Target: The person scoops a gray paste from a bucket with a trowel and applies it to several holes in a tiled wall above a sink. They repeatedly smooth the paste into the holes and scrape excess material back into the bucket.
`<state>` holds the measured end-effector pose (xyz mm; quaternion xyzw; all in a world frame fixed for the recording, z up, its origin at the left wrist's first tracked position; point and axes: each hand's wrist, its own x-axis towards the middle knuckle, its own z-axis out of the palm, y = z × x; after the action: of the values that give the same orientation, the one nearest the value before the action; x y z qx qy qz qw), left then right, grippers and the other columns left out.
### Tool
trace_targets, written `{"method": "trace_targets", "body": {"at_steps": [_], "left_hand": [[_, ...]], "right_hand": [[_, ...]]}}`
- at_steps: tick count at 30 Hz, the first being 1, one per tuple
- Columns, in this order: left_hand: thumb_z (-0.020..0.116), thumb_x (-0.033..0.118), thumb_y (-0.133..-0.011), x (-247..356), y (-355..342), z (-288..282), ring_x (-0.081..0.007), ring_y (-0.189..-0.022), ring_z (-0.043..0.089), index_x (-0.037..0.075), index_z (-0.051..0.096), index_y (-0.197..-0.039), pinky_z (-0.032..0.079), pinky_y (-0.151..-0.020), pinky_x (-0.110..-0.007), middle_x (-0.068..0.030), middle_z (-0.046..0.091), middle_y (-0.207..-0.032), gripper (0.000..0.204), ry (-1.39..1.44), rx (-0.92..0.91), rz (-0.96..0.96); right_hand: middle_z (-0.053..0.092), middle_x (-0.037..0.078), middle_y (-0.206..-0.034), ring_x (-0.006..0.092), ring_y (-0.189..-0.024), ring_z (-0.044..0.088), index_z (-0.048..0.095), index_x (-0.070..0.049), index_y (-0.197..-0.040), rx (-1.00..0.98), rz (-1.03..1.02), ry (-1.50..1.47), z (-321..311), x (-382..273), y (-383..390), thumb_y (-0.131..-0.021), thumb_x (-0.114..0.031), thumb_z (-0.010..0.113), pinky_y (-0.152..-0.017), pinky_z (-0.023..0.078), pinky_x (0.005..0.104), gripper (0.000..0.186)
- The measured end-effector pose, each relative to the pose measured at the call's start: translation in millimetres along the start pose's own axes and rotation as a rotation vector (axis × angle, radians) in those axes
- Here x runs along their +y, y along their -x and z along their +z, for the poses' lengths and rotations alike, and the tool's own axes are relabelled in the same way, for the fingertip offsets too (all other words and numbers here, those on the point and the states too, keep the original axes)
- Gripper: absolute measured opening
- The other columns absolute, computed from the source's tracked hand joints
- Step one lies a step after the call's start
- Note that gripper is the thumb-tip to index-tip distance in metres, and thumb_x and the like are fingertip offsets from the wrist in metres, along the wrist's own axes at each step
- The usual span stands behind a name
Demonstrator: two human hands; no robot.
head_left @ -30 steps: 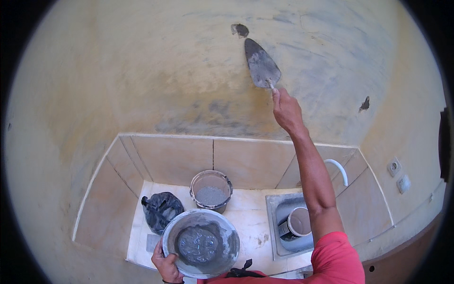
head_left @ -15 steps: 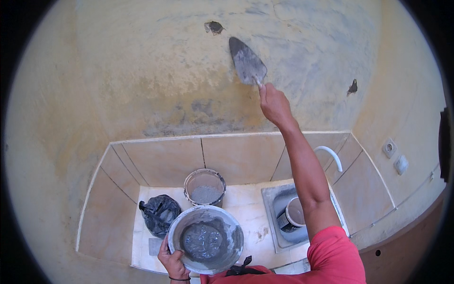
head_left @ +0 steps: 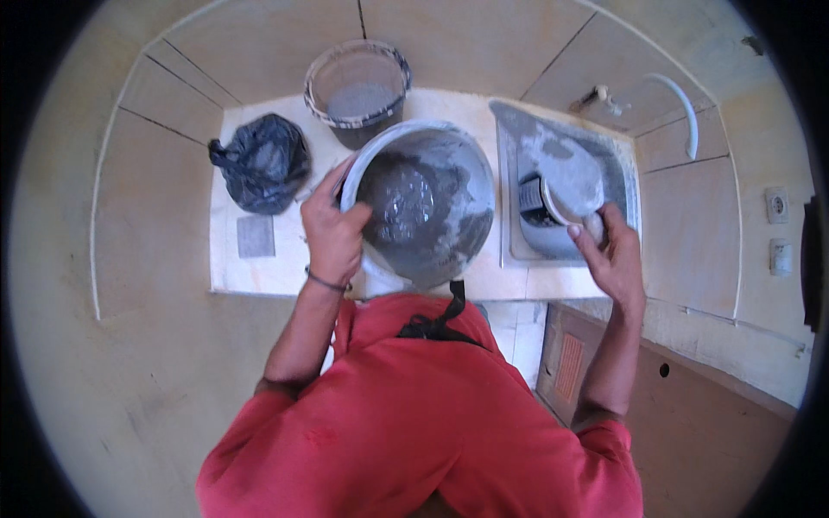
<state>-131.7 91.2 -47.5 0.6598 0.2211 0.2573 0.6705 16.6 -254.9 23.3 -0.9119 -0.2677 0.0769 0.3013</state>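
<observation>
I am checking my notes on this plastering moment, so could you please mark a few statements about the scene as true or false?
1. The left hand grips the rim of the round mixing bowl of wet grey mortar. True.
2. The right hand holds the trowel up against the wall. False: it holds the trowel low, over the sink.
3. A black plastic bag lies on the counter to the bowl's left. True.
4. The bucket behind the bowl lies tipped over. False: it stands upright.

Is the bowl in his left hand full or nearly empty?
Partly filled. The round bowl, gripped at its rim by the left hand, holds wet grey mortar across the bottom, with smears up its walls well below the rim.
</observation>
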Motion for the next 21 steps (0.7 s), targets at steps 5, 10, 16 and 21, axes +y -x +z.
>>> {"method": "trace_targets", "body": {"at_steps": [5,10,16,21], "left_hand": [[0.053,-0.013,-0.068,-29,-24,38,-0.0181,-0.11,0.065,-0.006,0.065,-0.127,0.045,-0.102,-0.027,-0.0108,0.068,-0.118,0.061,-0.034,-0.145,0.071],[0.054,-0.014,-0.067,-46,-42,50,-0.0189,-0.11,0.065,-0.006,0.066,-0.127,0.046,-0.101,-0.027,-0.0114,0.068,-0.116,0.061,-0.045,-0.28,0.017],[0.055,-0.014,-0.068,-55,-67,41,-0.0167,-0.105,0.067,-0.006,0.068,-0.124,0.048,-0.097,-0.026,-0.0099,0.072,-0.113,0.058,-0.005,-0.372,-0.015],[0.056,-0.014,-0.069,-62,-84,37,-0.0145,-0.1,0.067,-0.005,0.069,-0.123,0.05,-0.093,-0.026,-0.0079,0.074,-0.11,0.057,0.003,-0.39,-0.017]], "right_hand": [[0.067,0.022,-0.094,0.0371,-0.077,0.067,0.063,0.001,-0.109,-0.175,0.174,0.24,-5,10,49,-0.089,-0.02,0.071,-0.072,0.052,0.0459,0.03],[0.067,0.022,-0.104,0.0437,-0.087,0.068,0.063,-0.001,-0.113,-0.307,0.188,0.444,6,34,73,-0.089,-0.02,0.07,-0.077,0.053,0.052,0.031],[0.066,0.022,-0.096,0.0405,-0.083,0.07,0.064,-0.004,-0.109,-0.281,-0.018,0.514,44,-5,38,-0.085,-0.016,0.07,-0.071,0.055,0.0494,0.027],[0.066,0.023,-0.091,0.0381,-0.079,0.071,0.068,-0.003,-0.102,-0.257,-0.195,0.71,75,-36,-29,-0.08,-0.012,0.069,-0.068,0.057,0.0476,0.024]]}}
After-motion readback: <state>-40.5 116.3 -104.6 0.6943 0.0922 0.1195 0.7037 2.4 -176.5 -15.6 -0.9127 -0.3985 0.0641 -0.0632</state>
